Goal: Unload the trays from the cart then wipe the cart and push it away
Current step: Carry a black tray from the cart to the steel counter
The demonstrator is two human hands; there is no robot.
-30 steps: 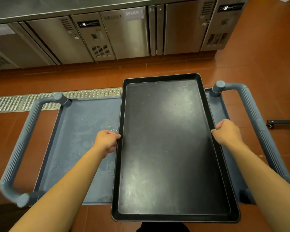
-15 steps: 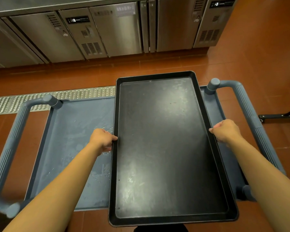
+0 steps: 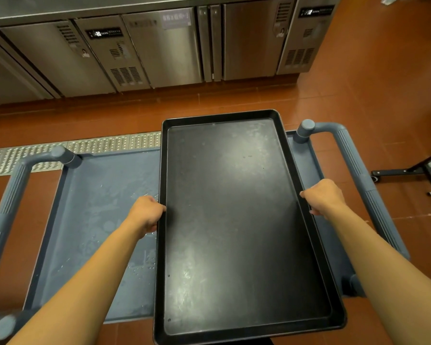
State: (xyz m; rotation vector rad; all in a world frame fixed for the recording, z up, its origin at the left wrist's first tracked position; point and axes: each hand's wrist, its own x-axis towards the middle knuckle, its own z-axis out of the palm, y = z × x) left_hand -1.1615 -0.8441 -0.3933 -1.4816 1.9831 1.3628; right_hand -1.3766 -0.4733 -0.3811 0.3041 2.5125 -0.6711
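A long black metal tray (image 3: 237,220) is held over the right half of a blue-grey plastic cart (image 3: 97,220). My left hand (image 3: 147,214) grips the tray's left rim about midway along it. On the opposite rim, my right hand (image 3: 325,196) holds on the same way. The tray is empty, with smears on its bottom. Its near end sticks out past the cart's front edge. The cart's top shelf shows water drops and white marks on its bare left half. Whether the tray still touches the shelf cannot be told.
Ribbed cart handles stand at the left (image 3: 8,207) and right (image 3: 358,175) ends. Stainless under-counter fridges (image 3: 159,46) line the far side. A metal drain grate (image 3: 72,148) runs across the red tile floor. A black wheeled frame (image 3: 408,171) sits at the right.
The view has tilted up slightly, and the tray with both hands sits a little lower in the frame. Both hands keep the same grip on the rims.
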